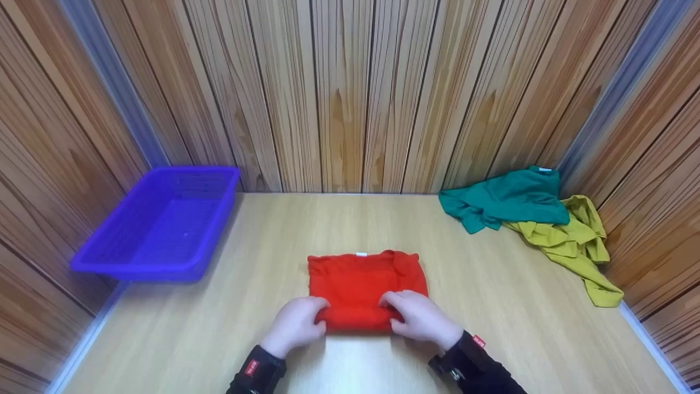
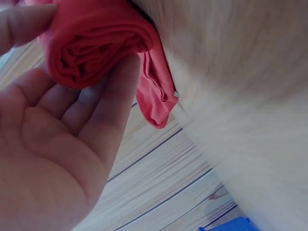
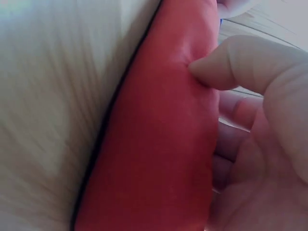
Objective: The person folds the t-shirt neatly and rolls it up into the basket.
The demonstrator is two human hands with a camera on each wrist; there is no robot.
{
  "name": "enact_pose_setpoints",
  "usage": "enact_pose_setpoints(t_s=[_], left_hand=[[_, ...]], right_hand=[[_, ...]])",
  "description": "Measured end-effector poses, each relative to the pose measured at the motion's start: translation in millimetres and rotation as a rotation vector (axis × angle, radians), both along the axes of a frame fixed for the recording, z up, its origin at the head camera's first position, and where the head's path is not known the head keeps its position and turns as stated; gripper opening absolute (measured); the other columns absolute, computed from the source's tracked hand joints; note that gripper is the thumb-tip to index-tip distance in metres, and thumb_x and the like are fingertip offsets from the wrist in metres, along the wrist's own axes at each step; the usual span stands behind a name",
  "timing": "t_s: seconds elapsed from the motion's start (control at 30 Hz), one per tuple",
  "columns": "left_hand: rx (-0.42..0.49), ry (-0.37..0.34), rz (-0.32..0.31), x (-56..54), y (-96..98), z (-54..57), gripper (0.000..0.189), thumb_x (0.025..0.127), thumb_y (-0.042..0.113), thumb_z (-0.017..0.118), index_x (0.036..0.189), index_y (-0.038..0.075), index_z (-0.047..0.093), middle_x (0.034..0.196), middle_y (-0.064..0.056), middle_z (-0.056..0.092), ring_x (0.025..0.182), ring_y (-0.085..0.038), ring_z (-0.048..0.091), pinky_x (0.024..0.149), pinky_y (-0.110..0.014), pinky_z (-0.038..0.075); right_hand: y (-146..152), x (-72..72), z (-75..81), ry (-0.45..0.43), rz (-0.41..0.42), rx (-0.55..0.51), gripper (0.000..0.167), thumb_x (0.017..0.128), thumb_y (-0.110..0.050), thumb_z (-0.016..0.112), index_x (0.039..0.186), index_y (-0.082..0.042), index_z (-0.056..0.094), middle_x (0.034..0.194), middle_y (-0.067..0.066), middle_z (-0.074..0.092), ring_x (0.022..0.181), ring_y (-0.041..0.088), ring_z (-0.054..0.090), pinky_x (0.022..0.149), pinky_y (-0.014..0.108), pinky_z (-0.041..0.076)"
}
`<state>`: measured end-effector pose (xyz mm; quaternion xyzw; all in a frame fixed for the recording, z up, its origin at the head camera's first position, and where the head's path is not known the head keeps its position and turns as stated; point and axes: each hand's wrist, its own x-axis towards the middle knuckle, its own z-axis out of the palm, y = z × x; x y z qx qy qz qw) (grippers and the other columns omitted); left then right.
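A red shirt (image 1: pixel 361 279) lies folded on the table in front of me, its near edge rolled into a thick tube and a small white label at its far edge. My left hand (image 1: pixel 295 324) grips the left end of the roll, thumb on the near side and fingers at the end. In the left wrist view the spiral layers of the roll (image 2: pixel 98 55) show, with a flat part hanging beyond. At the other end, my right hand (image 1: pixel 422 318) holds the roll. The right wrist view shows its thumb (image 3: pixel 216 67) pressing into the red fabric.
A purple plastic basket (image 1: pixel 213 241) stands at the back left by the wall. At the back right a green garment (image 1: pixel 508 197) lies crumpled partly over a yellow-green one (image 1: pixel 579 246). Wood-patterned walls (image 1: pixel 339 98) enclose the table on three sides.
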<state>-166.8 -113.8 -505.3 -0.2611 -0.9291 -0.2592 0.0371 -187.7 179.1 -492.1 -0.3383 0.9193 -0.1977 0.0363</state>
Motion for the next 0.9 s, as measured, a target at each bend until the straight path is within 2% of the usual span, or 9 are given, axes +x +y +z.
enact_pose_setpoints(t_s=[0.1,0.23,0.37,0.47,0.67,0.77,0.9], left_hand=[[0.033,-0.077,0.019,-7.4,-0.3,0.3,0.027,0.081,0.01,0.069,0.107,0.001,0.069,0.095,-0.007,0.07,0.089,-0.026,0.065,0.084,-0.046,0.052],[0.085,-0.169,0.064,-17.5,-0.4,-0.1,0.029,0.084,0.012,0.068,0.11,0.0,0.069,0.1,-0.009,0.07,0.094,-0.029,0.065,0.089,-0.05,0.05],[0.134,-0.218,0.112,-25.3,-0.9,-0.7,0.028,0.085,0.011,0.069,0.111,0.0,0.068,0.101,-0.01,0.069,0.096,-0.031,0.064,0.091,-0.051,0.049],[0.139,-0.198,0.142,-29.2,-0.6,-0.9,0.026,0.086,0.01,0.07,0.109,-0.001,0.067,0.1,-0.012,0.068,0.095,-0.031,0.063,0.09,-0.05,0.049],[0.083,-0.093,0.205,-34.6,4.5,-1.8,0.019,0.086,0.008,0.072,0.1,-0.003,0.067,0.092,-0.014,0.065,0.089,-0.032,0.062,0.085,-0.048,0.05],[0.062,-0.055,0.212,-36.6,5.9,-2.5,0.016,0.085,0.007,0.072,0.097,-0.003,0.067,0.091,-0.014,0.066,0.088,-0.033,0.063,0.084,-0.048,0.05],[0.067,-0.061,0.21,-38.0,6.7,-3.5,0.015,0.086,0.006,0.072,0.097,-0.003,0.068,0.091,-0.014,0.066,0.088,-0.033,0.063,0.085,-0.048,0.05]], right_hand=[[0,-7.4,1.0,-0.043,-0.022,-0.001,0.029,0.086,-0.015,0.072,0.113,-0.016,0.063,0.098,-0.007,0.064,0.087,0.011,0.057,0.085,0.038,0.052],[1,-18.4,1.1,-0.057,-0.023,0.008,0.026,0.087,-0.016,0.071,0.112,-0.013,0.065,0.096,-0.005,0.064,0.086,0.012,0.057,0.085,0.038,0.053],[0,-28.6,-1.1,-0.05,-0.022,0.019,0.026,0.089,-0.017,0.069,0.114,-0.011,0.067,0.097,-0.003,0.066,0.087,0.014,0.059,0.086,0.039,0.053],[-1,-35.3,-4.3,-0.011,-0.034,0.04,0.028,0.09,-0.019,0.068,0.117,-0.011,0.068,0.101,-0.001,0.067,0.091,0.016,0.06,0.087,0.039,0.053],[-2,-45.2,-13.3,0.14,-0.054,0.044,0.025,0.091,-0.02,0.068,0.114,-0.011,0.071,0.1,0.001,0.067,0.092,0.019,0.062,0.085,0.039,0.053],[-2,-47.6,-15.8,0.156,-0.052,0.029,0.023,0.092,-0.021,0.068,0.112,-0.011,0.071,0.1,0.002,0.068,0.094,0.02,0.063,0.086,0.041,0.053],[-1,-47.3,-16.0,0.147,-0.061,0.027,0.025,0.092,-0.023,0.067,0.114,-0.011,0.071,0.103,0.003,0.069,0.096,0.021,0.064,0.088,0.042,0.053]])
